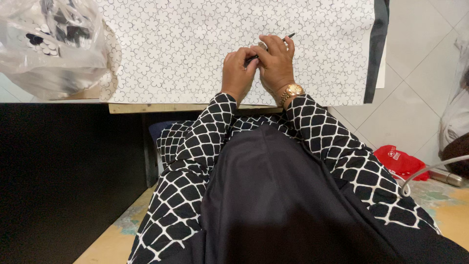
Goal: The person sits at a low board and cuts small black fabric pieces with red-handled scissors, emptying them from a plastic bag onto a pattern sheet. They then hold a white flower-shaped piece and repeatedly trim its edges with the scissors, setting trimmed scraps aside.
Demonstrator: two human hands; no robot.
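Note:
A large white sheet printed with small flower outlines lies flat on the table. Both hands rest on it near the table's front edge. My right hand, with a gold wristwatch, grips a thin black tool whose tip pokes out past the fingers toward the upper right. My left hand is curled beside it, fingers pressed against the right hand and the tool's lower end. Black-and-white lattice sleeves cover both arms.
A clear plastic bag holding several black and white cut-out pieces sits at the table's left. A dark strip edges the sheet on the right. On the floor at right lie a red bag and a white cable.

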